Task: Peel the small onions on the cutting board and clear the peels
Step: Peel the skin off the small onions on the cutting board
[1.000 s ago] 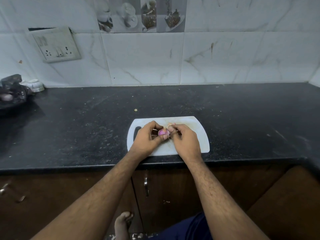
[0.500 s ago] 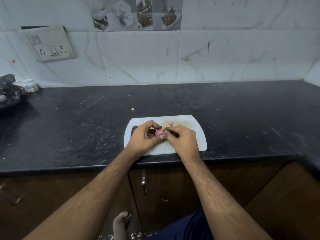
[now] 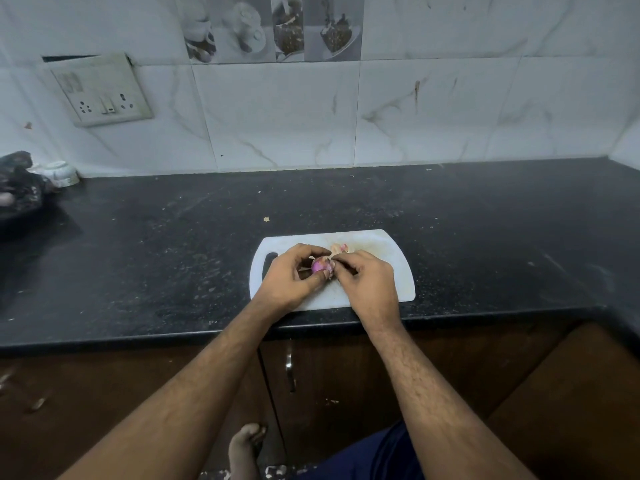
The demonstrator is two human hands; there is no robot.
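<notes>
We are holding a small purple onion (image 3: 320,265) above the white plastic cutting board (image 3: 398,271), as half a second ago. Our left hand (image 3: 292,282) is still curling around it; our right hand (image 3: 369,282) is pinching its papery skin, more pink flesh now showing. Loose peels (image 3: 341,248) are lying at the board's far edge on the speckled black counter (image 3: 485,237).

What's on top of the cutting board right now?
Loose peels lie on the cutting board; both hands hover over it holding a small onion. Anything beneath them is hidden.
</notes>
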